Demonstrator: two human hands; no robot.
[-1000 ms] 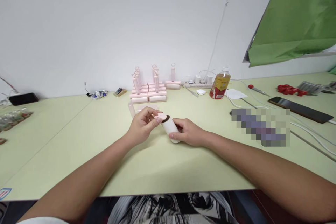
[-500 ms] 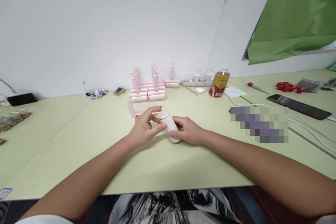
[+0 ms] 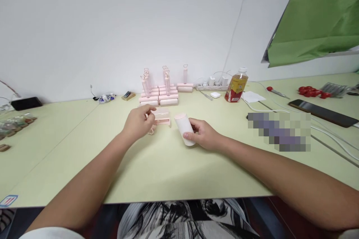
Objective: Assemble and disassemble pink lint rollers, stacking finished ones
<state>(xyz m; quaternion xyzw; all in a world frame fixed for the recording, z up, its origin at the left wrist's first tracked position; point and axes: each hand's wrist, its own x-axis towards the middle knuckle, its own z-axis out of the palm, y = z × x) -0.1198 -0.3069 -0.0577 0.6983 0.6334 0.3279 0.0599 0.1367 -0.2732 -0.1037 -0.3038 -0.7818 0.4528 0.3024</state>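
Observation:
My right hand (image 3: pixel 203 133) is closed around a white lint roller refill roll (image 3: pixel 185 130) with a pale pink end, held tilted over the table. My left hand (image 3: pixel 139 122) is apart from the roll, its fingers curled beside pink lint roller parts; what they hold, if anything, is hidden. Beside its fingertips lies a pink roller frame (image 3: pixel 166 121), with a pale pink cover (image 3: pixel 162 112) just behind. A small pink heart-shaped loop (image 3: pixel 152 131) shows under the left hand.
Several pink lint rollers with upright handles (image 3: pixel 168 85) stand by the wall. Right of them are a power strip (image 3: pixel 214 88), a drink bottle (image 3: pixel 237 85), cables, a screwdriver (image 3: pixel 277 92) and a phone (image 3: pixel 322 112). Coiled cable (image 3: pixel 105 98) lies at back left.
My left hand has let go of the roll and moved left, to where a clear pinkish tube stood. My right hand still holds the roll, a little higher.

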